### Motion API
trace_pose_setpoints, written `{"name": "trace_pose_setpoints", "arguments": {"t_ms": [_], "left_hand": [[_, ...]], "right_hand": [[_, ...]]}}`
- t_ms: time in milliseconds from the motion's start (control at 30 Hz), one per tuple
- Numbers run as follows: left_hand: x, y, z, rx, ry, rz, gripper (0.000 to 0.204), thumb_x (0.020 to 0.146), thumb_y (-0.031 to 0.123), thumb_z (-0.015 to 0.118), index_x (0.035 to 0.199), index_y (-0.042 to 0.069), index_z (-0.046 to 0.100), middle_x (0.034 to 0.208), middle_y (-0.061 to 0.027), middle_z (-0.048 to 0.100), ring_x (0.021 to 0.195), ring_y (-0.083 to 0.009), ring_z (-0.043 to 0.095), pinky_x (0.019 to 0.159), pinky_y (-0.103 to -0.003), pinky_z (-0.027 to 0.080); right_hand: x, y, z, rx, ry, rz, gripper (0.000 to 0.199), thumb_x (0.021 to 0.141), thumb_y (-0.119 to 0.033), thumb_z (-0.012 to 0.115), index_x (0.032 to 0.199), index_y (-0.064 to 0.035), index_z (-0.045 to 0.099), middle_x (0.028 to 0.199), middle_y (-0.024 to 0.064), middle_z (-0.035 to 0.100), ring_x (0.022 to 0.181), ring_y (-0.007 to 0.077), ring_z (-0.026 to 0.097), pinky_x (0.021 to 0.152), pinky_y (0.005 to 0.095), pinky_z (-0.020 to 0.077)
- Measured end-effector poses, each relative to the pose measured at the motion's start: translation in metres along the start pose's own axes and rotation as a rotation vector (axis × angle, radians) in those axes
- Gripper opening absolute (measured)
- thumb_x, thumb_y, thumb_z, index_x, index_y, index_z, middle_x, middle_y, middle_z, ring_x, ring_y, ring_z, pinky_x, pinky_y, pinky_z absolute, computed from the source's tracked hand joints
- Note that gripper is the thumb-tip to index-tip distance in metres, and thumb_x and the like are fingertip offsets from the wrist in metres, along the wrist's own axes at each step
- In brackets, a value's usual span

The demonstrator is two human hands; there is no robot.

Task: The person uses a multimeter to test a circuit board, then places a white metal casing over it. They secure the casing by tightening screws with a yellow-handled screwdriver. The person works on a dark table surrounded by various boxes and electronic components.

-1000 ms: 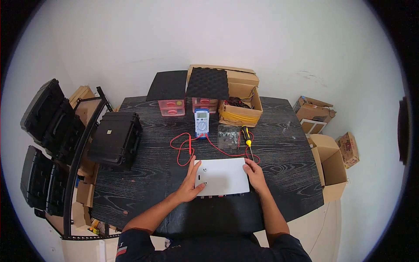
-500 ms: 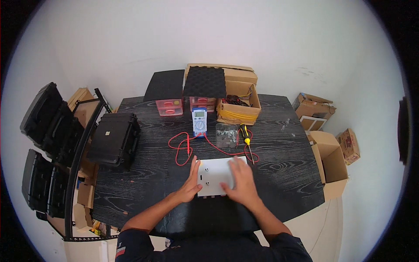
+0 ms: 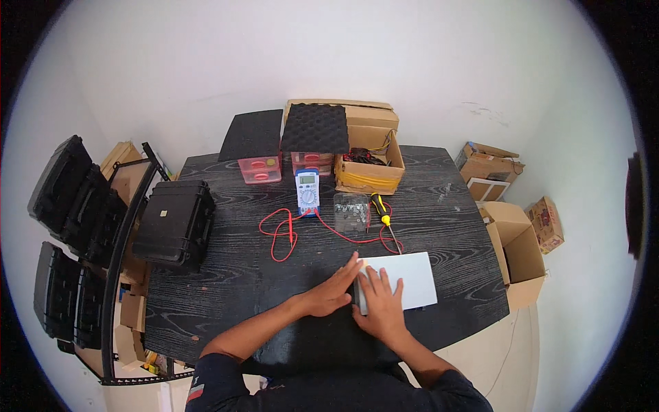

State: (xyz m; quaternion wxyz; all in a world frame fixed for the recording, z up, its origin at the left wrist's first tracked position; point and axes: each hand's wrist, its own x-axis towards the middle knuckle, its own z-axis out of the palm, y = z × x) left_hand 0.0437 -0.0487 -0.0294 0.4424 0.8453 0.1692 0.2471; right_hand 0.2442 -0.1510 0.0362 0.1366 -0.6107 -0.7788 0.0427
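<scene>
A white flat panel [image 3: 417, 280] lies on the dark wood-grain table, right of the middle. My right hand [image 3: 382, 305] rests palm down across its left part, fingers spread and stretched out. At the panel's left edge is my left hand [image 3: 331, 292], its fingers straight and the fingertips close to the far left corner. Neither hand is closed round anything. Under my right hand, part of the panel's left side is hidden.
Beyond the panel lie a yellow-black screwdriver [image 3: 382, 211], a clear tray of small hardware [image 3: 351, 213] and a multimeter [image 3: 307, 192] with red leads. Behind stand drawer boxes [image 3: 261, 170] and a cardboard box [image 3: 371, 180]. A black hard case [image 3: 173, 223] is at left.
The white panel has shifted to the right, and both hands have moved right with it. My right hand now lies over its left part, where the round fittings and slot showed before.
</scene>
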Motion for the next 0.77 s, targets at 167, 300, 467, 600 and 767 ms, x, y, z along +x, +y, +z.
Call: {"name": "trace_pose_setpoints", "arguments": {"t_ms": [167, 300, 467, 600, 767], "left_hand": [[-0.008, 0.006, 0.000, 0.241, -0.080, -0.071, 0.093, 0.110, 0.065, 0.041, 0.173, 0.003, 0.013, 0.180, -0.0279, 0.003, 0.167, -0.0433, 0.008, 0.134, -0.058, 0.012], [-0.029, 0.009, -0.012, 0.493, -0.114, -0.141, 0.085, 0.110, 0.057, 0.051, 0.171, 0.003, 0.026, 0.178, -0.0285, 0.014, 0.166, -0.0437, 0.015, 0.134, -0.060, 0.015], [-0.055, 0.007, -0.031, 0.648, -0.090, -0.188, 0.082, 0.109, 0.056, 0.054, 0.168, 0.002, 0.034, 0.176, -0.0271, 0.024, 0.165, -0.0432, 0.020, 0.133, -0.060, 0.017], [-0.075, 0.012, -0.054, 0.636, -0.023, -0.285, 0.082, 0.106, 0.056, 0.058, 0.166, 0.003, 0.039, 0.176, -0.0237, 0.030, 0.165, -0.0415, 0.022, 0.132, -0.061, 0.019], [-0.093, 0.033, -0.099, 0.837, 0.103, -0.377, 0.085, 0.099, 0.051, 0.071, 0.165, 0.007, 0.043, 0.176, -0.0223, 0.031, 0.164, -0.0417, 0.026, 0.132, -0.065, 0.019]], "right_hand": [[-0.012, 0.030, -0.012, -0.005, -0.002, 0.042, 0.083, 0.083, -0.031, 0.079, 0.158, -0.0101, 0.049, 0.166, 0.0152, 0.042, 0.156, 0.0444, 0.036, 0.118, 0.0810, 0.0237], [-0.017, 0.062, -0.015, -0.032, 0.034, 0.118, 0.083, 0.081, -0.030, 0.075, 0.157, -0.0081, 0.051, 0.166, 0.0157, 0.044, 0.157, 0.0435, 0.036, 0.119, 0.0805, 0.0226], [-0.015, 0.105, -0.018, -0.052, 0.111, 0.190, 0.085, 0.077, -0.027, 0.073, 0.156, -0.0023, 0.051, 0.166, 0.0156, 0.045, 0.157, 0.0392, 0.039, 0.122, 0.0778, 0.0226], [-0.011, 0.137, -0.018, -0.088, 0.154, 0.192, 0.086, 0.075, -0.026, 0.072, 0.154, 0.0008, 0.052, 0.165, 0.0173, 0.047, 0.158, 0.0376, 0.040, 0.123, 0.0751, 0.0236], [-0.005, 0.159, -0.021, -0.038, 0.124, 0.199, 0.089, 0.071, -0.025, 0.074, 0.154, 0.0027, 0.053, 0.164, 0.0187, 0.048, 0.158, 0.0392, 0.040, 0.124, 0.0749, 0.0224]]}}
